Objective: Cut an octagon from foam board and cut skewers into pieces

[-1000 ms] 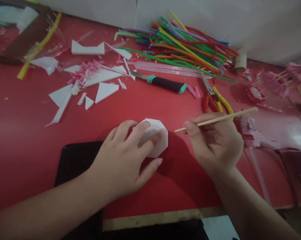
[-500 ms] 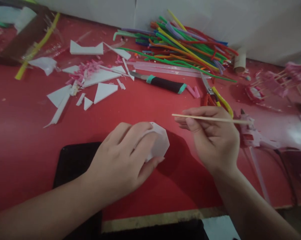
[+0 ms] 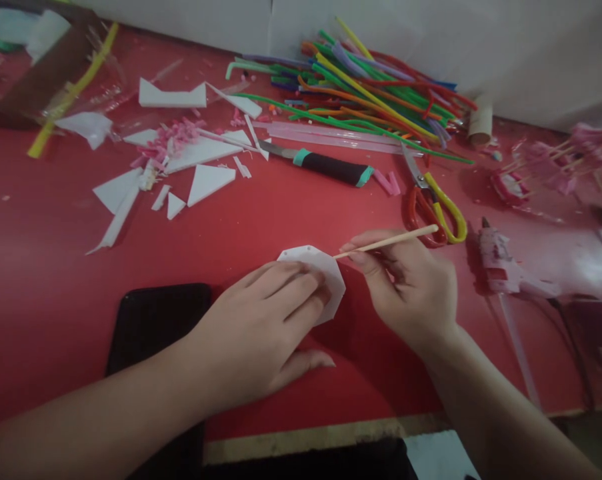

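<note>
In the head view, the one view we have, we judge the first risk to be the wooden stick skidding off the white foam piece: its tip meets the piece right at the far edge, and a push along so shallow a slant could send the point sliding across the red table or into the fingers that pin the piece down. A second risk is the foam itself, which looks thin and could crack or lift at that edge if our left hand eases its pressure. The thin stick might also bend or snap under a hard push, though we cannot tell how stiff it is. As for the grip, our right hand is closed in a pinch on the stick, thumb and forefinger together near its forward end, with the rest of the stick trailing back over the knuckles. The left hand is open and flat, fingers spread and pressing on the near half of the foam piece, clasping nothing. The piece lies on the table between the two hands, touching both the left fingers and the stick's tip. Just beyond the right hand lie scissors, and to its right a pink glue gun; a black tablet sits under the left forearm.
</note>
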Demonstrator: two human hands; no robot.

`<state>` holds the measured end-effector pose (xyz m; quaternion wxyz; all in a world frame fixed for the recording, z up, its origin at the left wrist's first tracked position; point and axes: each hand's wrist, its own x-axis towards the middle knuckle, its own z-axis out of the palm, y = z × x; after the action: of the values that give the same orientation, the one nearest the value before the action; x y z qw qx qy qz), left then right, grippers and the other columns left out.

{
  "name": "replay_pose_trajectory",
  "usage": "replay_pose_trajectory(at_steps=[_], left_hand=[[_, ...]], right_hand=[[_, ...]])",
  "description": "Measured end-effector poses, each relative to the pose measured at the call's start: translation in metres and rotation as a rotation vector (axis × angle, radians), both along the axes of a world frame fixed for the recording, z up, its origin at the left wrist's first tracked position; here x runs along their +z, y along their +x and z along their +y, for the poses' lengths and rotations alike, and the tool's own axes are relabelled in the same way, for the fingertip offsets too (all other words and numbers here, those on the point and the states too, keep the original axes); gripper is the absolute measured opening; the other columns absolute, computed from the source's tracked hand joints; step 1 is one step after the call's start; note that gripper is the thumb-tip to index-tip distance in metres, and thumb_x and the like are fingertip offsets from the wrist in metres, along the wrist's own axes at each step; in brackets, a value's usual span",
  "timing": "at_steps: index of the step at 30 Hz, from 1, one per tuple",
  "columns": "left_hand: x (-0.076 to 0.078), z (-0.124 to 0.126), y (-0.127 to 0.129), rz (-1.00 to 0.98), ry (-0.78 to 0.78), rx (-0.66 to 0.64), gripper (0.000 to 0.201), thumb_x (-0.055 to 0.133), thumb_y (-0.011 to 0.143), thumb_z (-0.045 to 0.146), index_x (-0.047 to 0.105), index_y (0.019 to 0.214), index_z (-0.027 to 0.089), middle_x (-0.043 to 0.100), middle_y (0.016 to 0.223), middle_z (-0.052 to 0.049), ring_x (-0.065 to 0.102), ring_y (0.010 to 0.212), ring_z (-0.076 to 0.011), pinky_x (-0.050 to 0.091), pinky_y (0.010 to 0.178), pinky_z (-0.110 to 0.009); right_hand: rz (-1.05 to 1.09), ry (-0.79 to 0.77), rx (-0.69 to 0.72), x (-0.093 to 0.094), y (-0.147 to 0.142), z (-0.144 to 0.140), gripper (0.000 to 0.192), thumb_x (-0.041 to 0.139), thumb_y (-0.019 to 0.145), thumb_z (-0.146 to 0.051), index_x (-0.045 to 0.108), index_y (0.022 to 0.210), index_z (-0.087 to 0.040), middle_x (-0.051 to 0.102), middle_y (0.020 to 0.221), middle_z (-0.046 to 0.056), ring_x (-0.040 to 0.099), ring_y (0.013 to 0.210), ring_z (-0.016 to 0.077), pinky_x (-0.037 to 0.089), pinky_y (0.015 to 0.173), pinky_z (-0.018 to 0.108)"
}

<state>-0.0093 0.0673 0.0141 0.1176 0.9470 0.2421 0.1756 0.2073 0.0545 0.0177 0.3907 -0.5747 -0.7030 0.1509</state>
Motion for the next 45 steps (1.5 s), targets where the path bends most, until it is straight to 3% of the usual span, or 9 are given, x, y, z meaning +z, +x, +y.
replay_pose_trajectory(at_steps=[9,45], left_hand=[[-0.0008,-0.0002,0.0011,0.007,-0.010,-0.021,0.055,0.063,0.091,0.051,0.062,0.126,0.008,0.066,0.127,-0.014,0.059,0.120,-0.0347,0.050,0.104,-0.050],[-0.0019,-0.0009,0.0008,0.024,0.005,-0.018,0.052,0.061,0.093,0.048,0.062,0.127,0.009,0.066,0.128,-0.013,0.058,0.118,-0.0333,0.050,0.102,-0.048]], right_hand=[[-0.109,0.053,0.018,0.0030,-0.0022,-0.0011,0.013,0.062,0.091,-0.015,0.066,0.101,-0.023,0.078,0.093,0.000,0.075,0.081,0.0162,0.059,0.072,0.026],[-0.098,0.034,0.007,0.0002,-0.0002,0.0005,0.013,0.062,0.091,-0.014,0.067,0.101,-0.021,0.077,0.094,0.000,0.075,0.083,0.0149,0.059,0.071,0.024]])
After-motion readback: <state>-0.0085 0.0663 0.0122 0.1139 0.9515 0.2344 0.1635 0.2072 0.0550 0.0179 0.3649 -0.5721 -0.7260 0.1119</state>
